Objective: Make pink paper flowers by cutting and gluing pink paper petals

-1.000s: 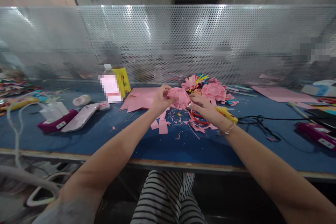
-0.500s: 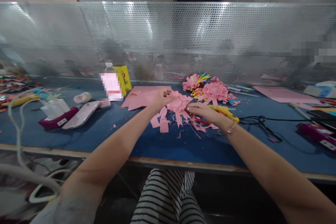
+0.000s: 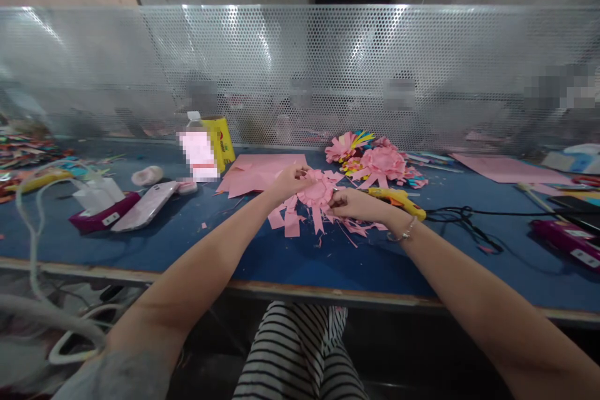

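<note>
Between my hands is a pink paper rosette point(image 3: 317, 192) with a ruffled rim and paper tails hanging toward me. My left hand point(image 3: 293, 181) grips its upper left edge with bent fingers. On the lower right edge, my right hand point(image 3: 354, 205) has its fingers curled in and closed on the rim. A yellow glue gun point(image 3: 407, 201) lies just behind my right wrist, its cord running right. Cut pink paper pieces point(image 3: 291, 224) and thin scraps are scattered under and in front of the rosette.
Finished paper rosettes point(image 3: 382, 162) lie behind on the blue table point(image 3: 281, 265). Pink sheets point(image 3: 253, 172) are at the back left, near a bottle point(image 3: 200, 150) and a yellow box point(image 3: 225, 140). A phone point(image 3: 147, 205) leans on a purple power strip point(image 3: 105, 212). A perforated metal screen point(image 3: 300, 44) stands behind.
My right hand has moved slightly left and its fingers have curled onto the rosette's edge. The rosette has turned a little, while my left hand keeps hold of it.
</note>
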### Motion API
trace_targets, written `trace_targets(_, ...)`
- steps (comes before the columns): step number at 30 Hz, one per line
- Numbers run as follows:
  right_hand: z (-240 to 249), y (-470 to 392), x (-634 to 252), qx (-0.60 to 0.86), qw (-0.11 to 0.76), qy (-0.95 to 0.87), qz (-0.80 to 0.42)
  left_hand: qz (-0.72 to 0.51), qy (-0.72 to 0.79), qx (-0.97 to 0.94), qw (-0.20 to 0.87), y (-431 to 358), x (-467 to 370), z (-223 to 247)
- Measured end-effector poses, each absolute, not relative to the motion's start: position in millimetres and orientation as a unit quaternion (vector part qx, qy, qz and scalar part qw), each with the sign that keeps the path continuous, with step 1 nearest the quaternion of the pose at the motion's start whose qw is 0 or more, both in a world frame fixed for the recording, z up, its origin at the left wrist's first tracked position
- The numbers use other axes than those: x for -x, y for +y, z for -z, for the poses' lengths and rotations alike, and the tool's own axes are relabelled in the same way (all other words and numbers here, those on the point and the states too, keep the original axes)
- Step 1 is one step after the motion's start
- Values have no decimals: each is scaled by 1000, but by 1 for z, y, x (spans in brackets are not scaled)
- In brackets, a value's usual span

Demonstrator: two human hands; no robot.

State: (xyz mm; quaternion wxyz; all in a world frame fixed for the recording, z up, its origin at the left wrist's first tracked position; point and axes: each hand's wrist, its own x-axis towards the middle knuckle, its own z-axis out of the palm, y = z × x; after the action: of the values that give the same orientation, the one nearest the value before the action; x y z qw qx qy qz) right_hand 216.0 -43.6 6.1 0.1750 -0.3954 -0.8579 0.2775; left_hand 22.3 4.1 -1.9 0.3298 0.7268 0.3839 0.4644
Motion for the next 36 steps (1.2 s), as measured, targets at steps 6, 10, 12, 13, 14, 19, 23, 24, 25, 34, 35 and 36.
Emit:
trace_targets(6,-2,-40,-216,392,164,-857,-291,-457,380,-747,297,6,-23,4)
trace_targets(10,-2,-39,-216,380,145,-857,-316,-474,380,-734,304,10,-22,6)
trace_targets(12,-3,-40,-216,370,136,-859,-327,-487,387,-718,313,11,-22,5)
trace_targets(13,-3,-41,-216,367,134,-860,-329,-492,391,-710,317,11,-21,5)
trace_targets(14,-3,-41,-216,365,132,-861,-329,-496,396,-704,319,12,-21,5)
trace_targets(19,-8,-43,-219,366,116,-864,-327,-471,418,-712,310,11,-16,3)
trace_targets(23,-16,-47,-225,397,99,-867,-284,-395,457,-721,341,8,-14,5)
trace_targets(24,-18,-48,-227,407,98,-866,-272,-382,462,-724,340,7,-14,5)
trace_targets(25,-18,-48,-228,416,100,-866,-260,-373,466,-728,336,6,-15,5)
trace_targets(34,-4,-33,-229,464,90,-868,-155,-308,522,-753,256,10,-15,7)
trace_targets(35,-5,-33,-230,466,95,-870,-129,-321,529,-743,256,11,-14,8)
trace_targets(36,-6,-33,-230,469,102,-871,-100,-341,532,-731,259,13,-14,9)
